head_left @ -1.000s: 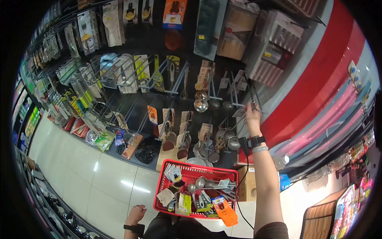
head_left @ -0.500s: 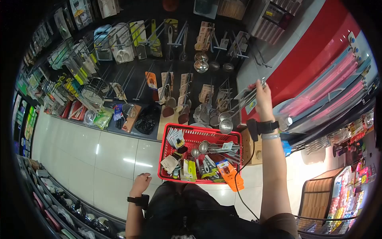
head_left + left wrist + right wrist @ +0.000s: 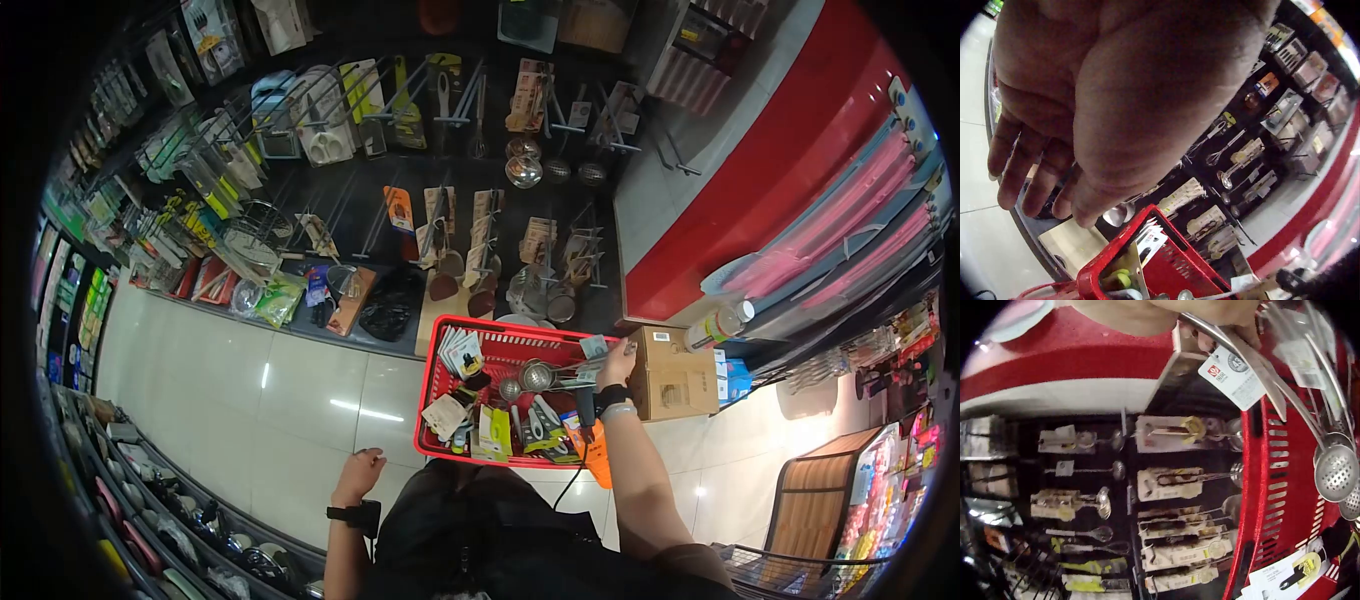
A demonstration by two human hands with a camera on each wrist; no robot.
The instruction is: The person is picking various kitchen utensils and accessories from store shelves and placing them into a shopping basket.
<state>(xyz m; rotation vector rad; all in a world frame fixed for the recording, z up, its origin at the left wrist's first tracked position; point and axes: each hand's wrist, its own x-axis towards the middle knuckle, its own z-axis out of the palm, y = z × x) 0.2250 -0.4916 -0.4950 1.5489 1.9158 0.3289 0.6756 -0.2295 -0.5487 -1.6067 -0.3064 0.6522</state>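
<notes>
My right hand (image 3: 617,368) is at the right end of the red shopping basket (image 3: 424,405), gripping metal skimmers by their handles. In the right wrist view, the handles run down from the hand to round perforated heads (image 3: 1337,474) inside the basket. A white tag (image 3: 1233,378) hangs by the fingers. Other utensils lie in the basket, with green-carded tools (image 3: 494,432) and orange-carded packs (image 3: 597,460) near its front rim. My left hand (image 3: 357,478) hangs left of the basket, holding nothing, its fingers loosely extended in the left wrist view.
Behind the basket, a dark rack holds hanging ladles (image 3: 523,172), whisks and carded turners (image 3: 437,225). A cardboard box (image 3: 677,372) and a bottle (image 3: 722,325) stand to the right. A shelf of pans (image 3: 200,520) runs along the lower left.
My right hand has come down from the rack hook at the right, bringing the skimmers to the basket. My left hand stays beside the basket.
</notes>
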